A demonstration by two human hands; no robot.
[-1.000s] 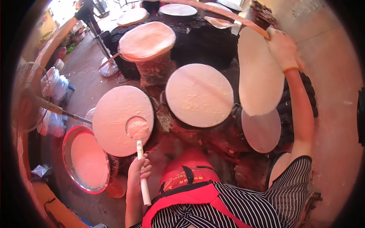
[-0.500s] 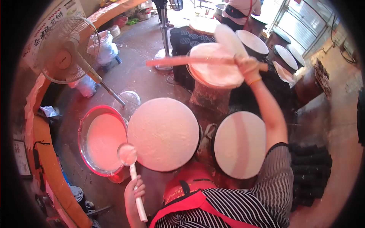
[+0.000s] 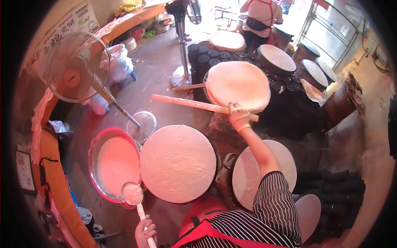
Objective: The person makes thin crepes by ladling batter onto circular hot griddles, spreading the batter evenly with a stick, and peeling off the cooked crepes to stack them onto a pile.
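Note:
My left hand (image 3: 145,232) is closed around the pale handle of a ladle (image 3: 132,193). Its bowl holds pale batter and is over the near edge of a red-rimmed basin (image 3: 92,165), which contains more batter. My right hand (image 3: 240,118) grips a long flat wooden stick (image 3: 186,103) near its right end. The fingers are at the near edge of a round stack of thin pancakes (image 3: 237,84). Between basin and arm lies a round griddle (image 3: 178,163) covered with a pale layer. My right forearm passes over a second round griddle (image 3: 246,177), partly hiding it.
A standing fan (image 3: 76,68) is at the left, another fan pole (image 3: 182,49) farther back. Black perforated briquettes (image 3: 215,58) sit behind the stack. More round griddles (image 3: 277,58) stand at the back right, near another person (image 3: 260,18) in an apron.
My right hand has come nearer and left with the stick. The blurred pale sheet beside it no longer shows separately above the stack. The ladle has shifted slightly down and left.

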